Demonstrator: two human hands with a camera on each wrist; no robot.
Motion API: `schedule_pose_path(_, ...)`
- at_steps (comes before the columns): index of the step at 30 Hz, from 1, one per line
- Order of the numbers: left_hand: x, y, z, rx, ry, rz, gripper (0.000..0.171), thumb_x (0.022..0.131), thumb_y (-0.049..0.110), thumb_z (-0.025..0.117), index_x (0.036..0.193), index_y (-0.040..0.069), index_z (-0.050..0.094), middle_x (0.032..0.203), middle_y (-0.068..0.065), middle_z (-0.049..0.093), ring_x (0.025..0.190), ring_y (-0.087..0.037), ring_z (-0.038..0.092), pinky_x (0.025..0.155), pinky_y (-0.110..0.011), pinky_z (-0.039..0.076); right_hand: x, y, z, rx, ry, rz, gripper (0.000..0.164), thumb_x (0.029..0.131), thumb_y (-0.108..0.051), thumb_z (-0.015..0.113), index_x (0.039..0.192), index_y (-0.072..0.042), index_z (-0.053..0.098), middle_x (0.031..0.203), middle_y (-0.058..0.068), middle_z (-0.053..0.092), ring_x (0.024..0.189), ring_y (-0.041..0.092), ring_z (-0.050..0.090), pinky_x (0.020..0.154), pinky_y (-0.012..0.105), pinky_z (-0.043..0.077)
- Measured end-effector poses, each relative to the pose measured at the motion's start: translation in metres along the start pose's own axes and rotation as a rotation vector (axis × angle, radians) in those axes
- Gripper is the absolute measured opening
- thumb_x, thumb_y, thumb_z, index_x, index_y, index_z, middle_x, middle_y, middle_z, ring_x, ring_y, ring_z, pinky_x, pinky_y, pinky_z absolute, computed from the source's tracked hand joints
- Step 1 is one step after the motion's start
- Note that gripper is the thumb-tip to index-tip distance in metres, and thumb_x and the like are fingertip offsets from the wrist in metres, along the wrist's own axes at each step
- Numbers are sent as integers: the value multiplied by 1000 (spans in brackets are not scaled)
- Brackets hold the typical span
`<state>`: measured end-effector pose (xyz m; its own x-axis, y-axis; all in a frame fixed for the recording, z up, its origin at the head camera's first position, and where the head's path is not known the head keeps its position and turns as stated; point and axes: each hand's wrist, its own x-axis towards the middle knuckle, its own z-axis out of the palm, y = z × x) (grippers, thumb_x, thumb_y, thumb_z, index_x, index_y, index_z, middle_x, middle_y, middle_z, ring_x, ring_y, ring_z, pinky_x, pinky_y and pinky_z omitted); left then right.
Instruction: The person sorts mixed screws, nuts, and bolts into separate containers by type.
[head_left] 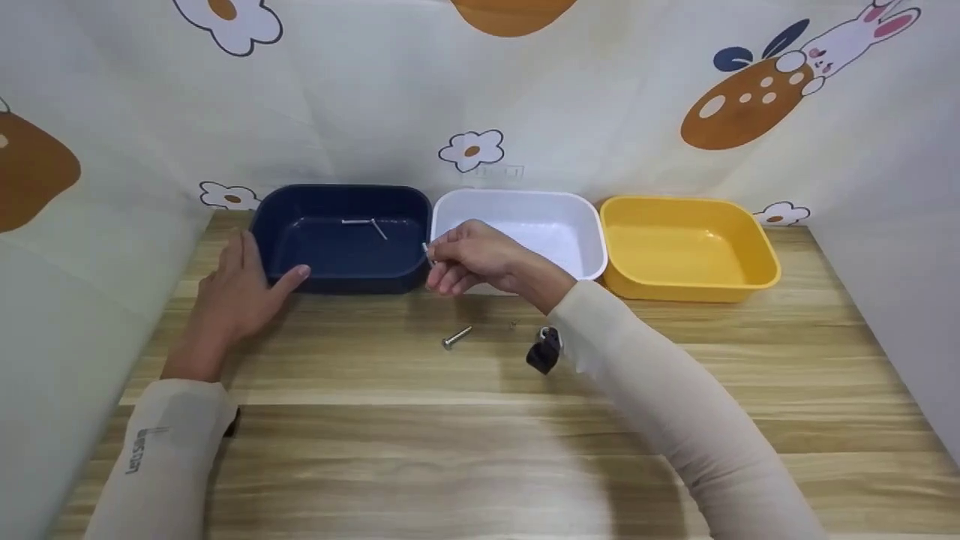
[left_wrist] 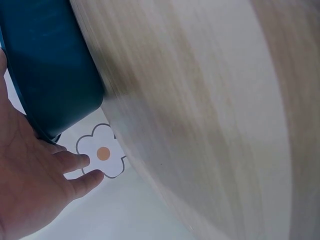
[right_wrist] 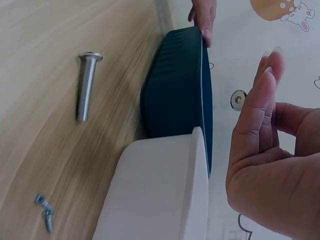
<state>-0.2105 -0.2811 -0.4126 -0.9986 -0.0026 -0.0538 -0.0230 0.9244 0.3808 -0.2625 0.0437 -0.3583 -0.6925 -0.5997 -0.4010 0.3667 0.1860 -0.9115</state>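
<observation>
You pinched a screw (head_left: 428, 255) between the thumb and fingers of your right hand (head_left: 472, 259), over the left end of the white box (head_left: 559, 229), beside the blue box (head_left: 322, 251). Its long axis stood steep in the head view, top leaning slightly left; in the right wrist view, its round, socketed head faced the lens, the shaft hidden. Your left hand (head_left: 238, 292), fingers extended, rested against the blue box's left end. Inside that box lay two thin screws (head_left: 357, 221), one running left to right, one slanting. On the table (head_left: 360, 465), a thick screw (head_left: 456, 337) pointed away and rightward, near two tiny screws (right_wrist: 48, 221).
</observation>
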Motion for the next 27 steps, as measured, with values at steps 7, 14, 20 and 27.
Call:
schedule_pose_path(7,-3,-2,1,-1,-1,-6,102,85,69,30,138,-6,-15,143,-28,-17,129,-48,-5,94,-67,6,25,-5,13,-5,-11,-70,23,94,-14,49,109,3,54,72,17,64,50,17,60,45,25,49)
schedule_pose_path(14,1,2,1,4,-1,6,101,85,68,29,138,-5,-15,144,-27,-18,129,-48,-6,94,-67,6,46,1,14,10,85,-62,21,95,-12,47,110,2,54,73,18,64,49,18,60,44,25,49)
schedule_pose_path(20,2,4,0,9,-4,5,103,84,70,27,138,-6,-15,143,-25,-20,129,-48,-6,94,-67,5,54,3,18,-5,144,-63,28,95,-11,47,118,5,51,76,20,65,50,19,61,44,26,49)
schedule_pose_path(27,0,0,2,9,-8,-8,103,84,70,28,138,-7,-13,143,-27,-18,130,-45,-7,96,-66,5,57,2,26,-39,210,-48,26,94,-12,48,114,3,57,77,19,66,50,18,62,46,27,51)
